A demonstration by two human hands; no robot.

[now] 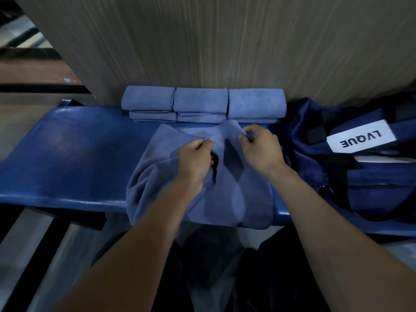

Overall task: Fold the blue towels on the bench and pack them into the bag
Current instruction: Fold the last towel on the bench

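Both bare forearms are reaching forward and converging toward the middle, the left from the lower left and the right from the lower right. The left hand (195, 159) is curling its fingers with thumb and forefinger pinching together at the far tip. The right hand (258, 146) is lying just beside it, knuckles up, its fingers likewise curling into a pinch.

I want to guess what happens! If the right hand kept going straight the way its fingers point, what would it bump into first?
Probably the folded towels stacked against the wall. The right hand pinches the loose towel and points away toward them, though depth is hard to judge.
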